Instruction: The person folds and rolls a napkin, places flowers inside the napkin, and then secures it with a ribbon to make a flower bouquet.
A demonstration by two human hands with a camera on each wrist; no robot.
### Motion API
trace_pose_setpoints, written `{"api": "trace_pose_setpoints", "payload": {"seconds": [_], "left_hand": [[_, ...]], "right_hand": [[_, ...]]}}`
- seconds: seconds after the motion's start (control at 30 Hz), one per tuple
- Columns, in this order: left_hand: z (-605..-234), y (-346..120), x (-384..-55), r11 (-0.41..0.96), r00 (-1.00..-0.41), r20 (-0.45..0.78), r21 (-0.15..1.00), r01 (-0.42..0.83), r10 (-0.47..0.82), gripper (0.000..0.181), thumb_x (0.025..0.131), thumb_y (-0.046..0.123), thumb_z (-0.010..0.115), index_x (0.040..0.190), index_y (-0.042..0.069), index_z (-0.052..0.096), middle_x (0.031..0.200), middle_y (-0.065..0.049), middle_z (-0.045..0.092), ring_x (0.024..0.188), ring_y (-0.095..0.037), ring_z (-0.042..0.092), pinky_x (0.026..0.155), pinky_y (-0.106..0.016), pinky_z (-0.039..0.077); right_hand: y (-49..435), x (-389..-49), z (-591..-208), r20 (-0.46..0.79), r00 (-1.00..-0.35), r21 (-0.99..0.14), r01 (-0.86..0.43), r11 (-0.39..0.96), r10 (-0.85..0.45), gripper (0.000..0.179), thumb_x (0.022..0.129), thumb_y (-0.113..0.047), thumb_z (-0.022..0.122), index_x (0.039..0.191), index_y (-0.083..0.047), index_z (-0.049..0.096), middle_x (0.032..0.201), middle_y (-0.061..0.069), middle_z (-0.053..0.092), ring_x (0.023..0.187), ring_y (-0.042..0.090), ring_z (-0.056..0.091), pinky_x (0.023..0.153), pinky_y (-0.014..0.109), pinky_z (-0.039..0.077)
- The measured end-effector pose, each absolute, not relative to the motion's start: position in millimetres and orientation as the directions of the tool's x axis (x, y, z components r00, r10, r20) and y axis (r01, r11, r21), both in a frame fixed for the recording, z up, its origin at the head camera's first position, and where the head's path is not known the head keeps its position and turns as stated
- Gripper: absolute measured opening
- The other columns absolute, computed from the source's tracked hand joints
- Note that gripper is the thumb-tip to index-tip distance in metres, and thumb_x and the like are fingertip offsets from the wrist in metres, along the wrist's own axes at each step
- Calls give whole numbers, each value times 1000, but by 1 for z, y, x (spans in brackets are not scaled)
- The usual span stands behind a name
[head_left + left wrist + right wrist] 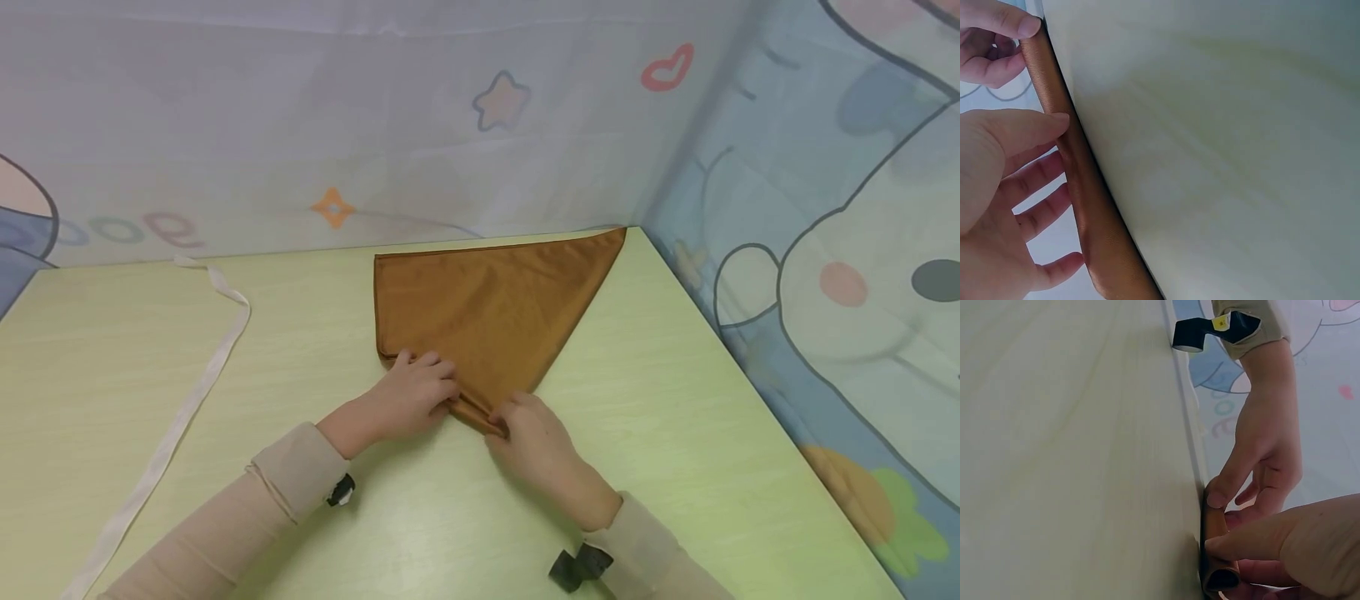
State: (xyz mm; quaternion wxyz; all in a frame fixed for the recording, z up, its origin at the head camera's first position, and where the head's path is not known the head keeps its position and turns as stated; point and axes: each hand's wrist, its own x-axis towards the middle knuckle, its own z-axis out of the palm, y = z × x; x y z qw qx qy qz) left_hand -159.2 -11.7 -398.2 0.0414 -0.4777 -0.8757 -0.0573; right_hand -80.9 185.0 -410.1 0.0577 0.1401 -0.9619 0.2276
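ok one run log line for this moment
brown cloth: partly rolled, on table | left hand: grips roll | right hand: pinches roll

Head view: left hand (405, 398) and right hand (542, 437) cover stretches of the brown cloth's (487, 308) near edge. Bottom edge cuts off the white strip (185, 417) and both sleeves (225, 517). Left wrist view: cloth leaves at bottom; both hands cropped at left. Right wrist view: right hand cropped; roll's interior apparently hollow, too dark to confirm.
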Motion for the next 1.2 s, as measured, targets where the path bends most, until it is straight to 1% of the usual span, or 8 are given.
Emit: {"api": "trace_pose_setpoints", "payload": {"seconds": [0.27, 0.53, 0.67, 0.83, 1.03, 1.2], "left_hand": [[-396, -10, -160, 554, -555, 125, 46, 831, 822, 11, 91, 17, 66, 99, 13, 72, 102, -1, 65, 96, -22, 53, 83, -52, 37], [-394, -7, -162, 566, -571, 115, 73, 821, 813, 9, 92, 16, 64, 98, 14, 70, 98, 0, 67, 95, -22, 54, 87, -56, 35], [-392, -6, -163, 566, -576, 101, 113, 816, 811, 4, 93, 13, 63, 96, 15, 66, 94, 2, 66, 92, -22, 55, 88, -58, 35], [-391, -4, -165, 562, -575, 100, 133, 816, 812, 5, 93, 12, 62, 91, 15, 60, 87, 5, 63, 84, -20, 52, 88, -59, 35], [-391, -2, -166, 573, -585, 101, 121, 810, 805, 5, 93, 12, 63, 90, 16, 62, 87, 5, 64, 85, -20, 53, 87, -59, 35], [-392, -1, -167, 582, -594, 120, 119, 804, 795, 7, 92, 12, 63, 87, 17, 65, 87, 5, 65, 87, -19, 55, 86, -57, 36]], "right_hand": [[186, -83, -411, 200, -949, -431, -308, 848, -243, 12, 80, -9, 71, 86, 2, 72, 83, 8, 64, 79, 23, 60, 70, 37, 50], [187, -84, -411, 214, -950, -413, -301, 859, -229, 13, 81, -10, 69, 86, 1, 73, 82, 8, 61, 78, 23, 58, 69, 36, 49], [188, -84, -411, 217, -947, -418, -311, 854, -238, 14, 82, -9, 68, 90, 2, 72, 85, 10, 64, 80, 24, 61, 71, 38, 50], [190, -86, -411, 217, -945, -441, -318, 839, -244, 12, 84, -6, 67, 95, -2, 69, 88, 8, 68, 82, 23, 64, 73, 39, 51], [191, -86, -409, 213, -945, -429, -319, 845, -248, 13, 84, -9, 69, 95, -4, 71, 90, 8, 68, 84, 25, 64, 74, 40, 51], [191, -87, -407, 172, -952, -411, -302, 860, -252, 19, 81, -13, 75, 97, -3, 72, 92, 8, 66, 86, 25, 61, 75, 39, 50]]}}
